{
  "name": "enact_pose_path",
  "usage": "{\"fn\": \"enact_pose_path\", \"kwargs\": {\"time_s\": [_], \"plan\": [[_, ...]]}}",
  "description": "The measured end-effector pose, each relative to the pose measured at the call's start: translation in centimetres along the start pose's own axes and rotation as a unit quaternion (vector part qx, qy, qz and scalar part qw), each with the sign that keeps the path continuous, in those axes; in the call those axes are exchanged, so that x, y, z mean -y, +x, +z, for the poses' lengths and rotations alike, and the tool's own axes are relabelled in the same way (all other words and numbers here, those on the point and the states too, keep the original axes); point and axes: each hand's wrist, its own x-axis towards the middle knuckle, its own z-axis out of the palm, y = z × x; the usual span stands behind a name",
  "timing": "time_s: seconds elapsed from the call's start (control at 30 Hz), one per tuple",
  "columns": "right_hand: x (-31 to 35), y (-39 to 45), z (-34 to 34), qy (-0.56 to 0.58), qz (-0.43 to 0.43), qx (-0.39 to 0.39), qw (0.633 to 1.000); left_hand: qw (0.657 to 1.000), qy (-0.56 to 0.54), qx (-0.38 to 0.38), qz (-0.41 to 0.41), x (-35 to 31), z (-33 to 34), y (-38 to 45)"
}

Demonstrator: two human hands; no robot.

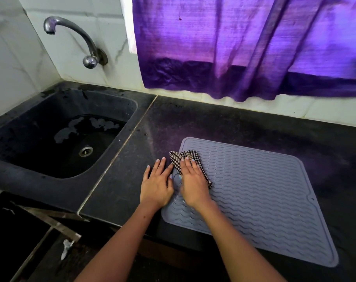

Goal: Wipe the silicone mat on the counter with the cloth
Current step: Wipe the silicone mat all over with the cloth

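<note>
Nearest you, the front edge of the black counter [120,180] runs under both your forearms, and the near corner of the silicone mat [264,200] sits right at that edge, its front right corner reaching almost to the lip. The mat is grey, ribbed with wavy lines, and lies flat on the counter, slightly skewed to the counter's front edge.

Your left hand [156,180] lies flat with straight fingers on the bare counter, just beside the mat's left edge, its thumb side touching or nearly touching that rim. It holds nothing.

Your right hand [191,180] presses palm-down on the checked cloth [183,157], fingers laid nearly straight over it rather than curled round it. The cloth is bunched at the mat's far left corner, with part of it overhanging the left rim onto the counter and a strip trailing along the hand's right side.

To the right of your right hand, the whole ribbed surface of the mat lies uncovered as far as its right rim. Bare counter surrounds the mat on the left, far and right sides.

Left of a seam in the counter sits the dark sink [14,163], with water patches and a drain. Beyond it, a metal tap [75,35] projects from the tiled wall, and a purple curtain [234,47] hangs over the counter's back edge.
</note>
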Motion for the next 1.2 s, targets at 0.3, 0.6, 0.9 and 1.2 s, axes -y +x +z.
{"fn": "enact_pose_path", "kwargs": {"time_s": [0.3, 0.6, 0.9, 1.2], "plan": [[-1.2, 2.0, -4.5, 0.408, 0.157, 0.022, 0.899, 0.999, -0.009, 0.042, 0.006, 0.3, -0.3, 0.2], [5.8, -4.5, -0.5, 0.051, 0.128, -0.034, 0.99, 0.984, -0.008, 0.118, 0.133, 3.4, -2.1, 0.5], [5.7, -5.7, 3.5, -0.051, 0.097, -0.069, 0.992, 0.989, -0.006, 0.052, 0.141, 3.7, -1.0, -0.5], [5.1, -5.6, -1.2, 0.421, 0.231, -0.188, 0.857, 0.991, -0.006, 0.047, 0.126, 3.5, -1.1, -0.8]]}}
